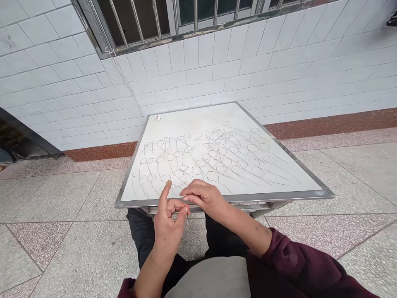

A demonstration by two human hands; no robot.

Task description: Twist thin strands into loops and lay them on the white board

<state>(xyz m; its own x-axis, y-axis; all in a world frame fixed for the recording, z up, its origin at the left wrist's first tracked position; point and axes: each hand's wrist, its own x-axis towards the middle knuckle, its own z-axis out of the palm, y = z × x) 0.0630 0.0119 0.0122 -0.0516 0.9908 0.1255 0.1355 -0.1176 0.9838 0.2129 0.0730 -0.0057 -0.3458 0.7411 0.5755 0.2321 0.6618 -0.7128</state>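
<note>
My left hand (169, 221) is held palm up just in front of the table's near edge. Its thumb and a finger pinch a thin dark strand (192, 231), whose loose end hangs below; whether it is wire or cord I cannot tell. A bit of red shows at the pinched fingertips. Just above, my right hand (206, 198) has its thumb and fingers closed together on part of the strand, mostly hidden by the fingers. Beyond both hands, several looped dark strands (221, 169) with long tails lie in rough rows on the white tabletop (192, 116).
A small white-and-red object (158, 118) sits at the table's far left corner. Grey metal edging (288, 196) frames the tabletop. Behind it rises a white tiled wall (192, 89) with a barred window (186, 16). Speckled floor tiles (62, 256) surround the table.
</note>
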